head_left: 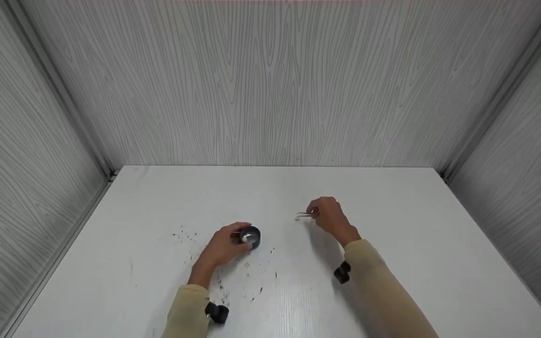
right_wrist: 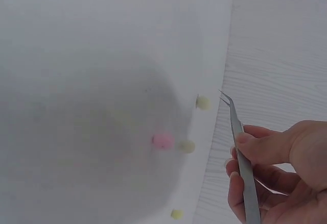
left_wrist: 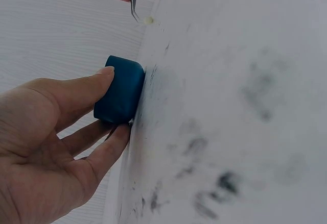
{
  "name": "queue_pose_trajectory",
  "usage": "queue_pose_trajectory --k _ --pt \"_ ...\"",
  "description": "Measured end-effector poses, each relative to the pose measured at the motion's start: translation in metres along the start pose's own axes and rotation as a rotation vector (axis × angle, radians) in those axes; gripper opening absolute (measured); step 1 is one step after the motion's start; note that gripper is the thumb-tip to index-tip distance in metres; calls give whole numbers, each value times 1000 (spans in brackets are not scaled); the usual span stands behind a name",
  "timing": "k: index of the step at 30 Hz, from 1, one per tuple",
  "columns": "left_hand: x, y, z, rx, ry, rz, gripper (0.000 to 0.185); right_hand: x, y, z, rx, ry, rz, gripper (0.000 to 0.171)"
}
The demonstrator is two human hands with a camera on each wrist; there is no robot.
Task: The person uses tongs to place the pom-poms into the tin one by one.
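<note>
My left hand (head_left: 220, 246) grips a small round cup (head_left: 256, 232) on the white table, thumb and fingers on opposite sides. In the left wrist view the cup's outer wall (left_wrist: 122, 89) shows blue. With thumb and fingers, my right hand (head_left: 330, 218) holds bent-tip metal tweezers (right_wrist: 245, 178) to the right of the cup. The tweezer tips are slightly apart, and a pale yellow ball (right_wrist: 203, 102) is close to them. Nearby in the right wrist view are a pink ball (right_wrist: 163, 141), a second pale ball (right_wrist: 187, 146) and a yellow ball (right_wrist: 177, 214).
Dark smudges and specks (head_left: 221, 284) mark the white tabletop (head_left: 158, 197) around my left forearm. Wood-grain panels (head_left: 270, 84) stand behind the table and on both sides. A black wrist camera (head_left: 342, 273) sits on my right sleeve, another (head_left: 218, 313) on my left.
</note>
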State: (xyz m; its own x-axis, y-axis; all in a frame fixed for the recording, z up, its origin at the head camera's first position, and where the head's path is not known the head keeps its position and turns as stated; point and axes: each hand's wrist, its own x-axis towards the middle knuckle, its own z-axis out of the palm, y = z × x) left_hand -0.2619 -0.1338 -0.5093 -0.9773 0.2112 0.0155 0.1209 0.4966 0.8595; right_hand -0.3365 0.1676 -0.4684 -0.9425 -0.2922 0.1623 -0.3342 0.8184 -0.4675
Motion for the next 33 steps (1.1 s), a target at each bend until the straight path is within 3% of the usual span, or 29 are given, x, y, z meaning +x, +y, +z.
queue_pose_trajectory --k 21,33 --pt "0 -2 1 -2 -1 13 54 -6 11 5 -12 58 -14 16" --pt "0 1 -2 1 -10 17 54 -12 -3 -2 41 73 -48 16"
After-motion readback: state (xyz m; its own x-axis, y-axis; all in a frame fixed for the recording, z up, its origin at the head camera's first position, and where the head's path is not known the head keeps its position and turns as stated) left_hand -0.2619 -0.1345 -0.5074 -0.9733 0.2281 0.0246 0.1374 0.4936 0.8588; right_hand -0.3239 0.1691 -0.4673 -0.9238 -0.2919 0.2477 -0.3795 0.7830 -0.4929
